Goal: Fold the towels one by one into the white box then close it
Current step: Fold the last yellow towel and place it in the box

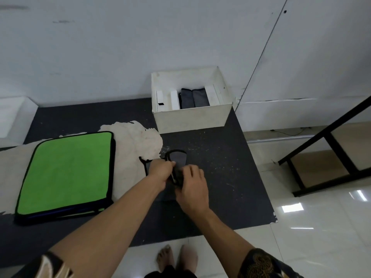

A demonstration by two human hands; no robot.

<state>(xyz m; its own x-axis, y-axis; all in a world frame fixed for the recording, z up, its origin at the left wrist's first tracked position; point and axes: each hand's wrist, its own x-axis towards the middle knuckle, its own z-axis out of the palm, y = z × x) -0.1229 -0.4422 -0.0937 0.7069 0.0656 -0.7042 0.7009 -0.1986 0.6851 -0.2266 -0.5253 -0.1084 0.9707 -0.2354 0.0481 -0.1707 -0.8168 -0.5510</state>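
Note:
A small grey towel (pixel 179 158) with black edging lies partly folded at the middle of the dark table (pixel 220 167). My left hand (pixel 160 169) grips its folded edge from the left, and my right hand (pixel 191 187) holds the bundle from the right; both hide most of the cloth. Behind them stands the open white box (pixel 190 117), with dark grey folded towels (pixel 192 98) upright inside between white dividers. At the left a green towel (pixel 66 171) with black edging lies flat on top of a stack.
The table's worn pale patch (pixel 136 141) spreads between the green towel and the box. A white wall rises right behind the box. A black metal frame (pixel 325 149) stands on the tiled floor at the right. My bare feet (pixel 176 257) show below the table's front edge.

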